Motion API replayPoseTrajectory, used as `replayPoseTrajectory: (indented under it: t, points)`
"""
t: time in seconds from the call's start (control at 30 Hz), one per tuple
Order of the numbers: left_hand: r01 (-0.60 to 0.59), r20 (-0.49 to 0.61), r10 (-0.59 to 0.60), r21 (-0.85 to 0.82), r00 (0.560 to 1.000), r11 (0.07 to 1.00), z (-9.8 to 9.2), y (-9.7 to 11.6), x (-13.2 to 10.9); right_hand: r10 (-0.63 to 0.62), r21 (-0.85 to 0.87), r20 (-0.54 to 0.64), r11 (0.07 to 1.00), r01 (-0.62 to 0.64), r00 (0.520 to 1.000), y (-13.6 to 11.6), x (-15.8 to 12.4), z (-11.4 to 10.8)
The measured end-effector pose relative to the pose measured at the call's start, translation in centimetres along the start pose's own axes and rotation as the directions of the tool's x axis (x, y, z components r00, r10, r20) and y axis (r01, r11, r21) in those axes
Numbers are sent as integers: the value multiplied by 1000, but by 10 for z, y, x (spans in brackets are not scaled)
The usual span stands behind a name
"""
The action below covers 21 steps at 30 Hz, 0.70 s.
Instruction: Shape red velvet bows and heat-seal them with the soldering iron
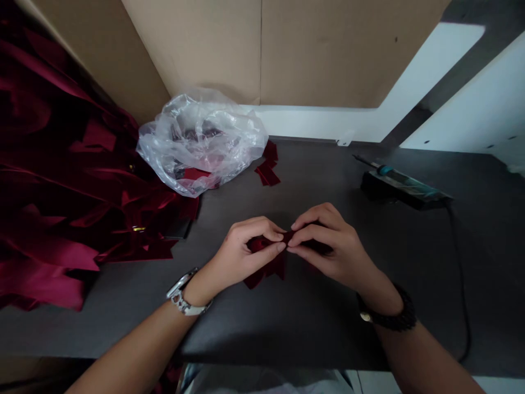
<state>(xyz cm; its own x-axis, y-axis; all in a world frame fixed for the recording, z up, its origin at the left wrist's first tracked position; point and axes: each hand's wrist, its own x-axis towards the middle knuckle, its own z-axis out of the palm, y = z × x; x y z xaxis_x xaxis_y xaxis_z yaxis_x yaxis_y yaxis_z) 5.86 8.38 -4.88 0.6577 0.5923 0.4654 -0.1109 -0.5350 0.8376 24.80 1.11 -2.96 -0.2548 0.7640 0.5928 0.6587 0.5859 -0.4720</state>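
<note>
Between my two hands is a dark red velvet ribbon bow (pixel 270 267), held just above the dark tabletop. My left hand (pixel 252 249) pinches it near the middle with thumb and forefinger. From the other side, the fingertips of my right hand (pixel 336 243) close on the same bow, close to the left fingertips. Notched ribbon tails hang below the left hand. The fingers cover the bow's centre and part of its loops.
A large heap of red velvet bows (pixel 53 180) fills the left side. A clear plastic bag (pixel 200 142) with red pieces stands at the back, beside loose ribbon scraps (pixel 268 172). A soldering-iron-like tool (pixel 410 183) rests on a black base at right, its cable (pixel 459 273) trailing forward. Cardboard (pixel 320 54) stands behind.
</note>
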Motion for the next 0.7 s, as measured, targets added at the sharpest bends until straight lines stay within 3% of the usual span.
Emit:
replayPoseTrajectory:
  t: [0.2, 0.43, 0.7]
  points:
    - [27, -1, -27, -34, 1000, 999, -1, 1, 1, 81, 96, -12, 992, -80, 997, -1, -1, 4]
    - [64, -7, -65, -94, 998, 994, 0, 3, 1, -15, 109, -11, 994, 17, 1000, -1, -1, 1]
    - [64, -18, -64, -33, 998, 997, 1, 1, 0, 154, 192, 12, 969, -154, 988, -4, -5, 10]
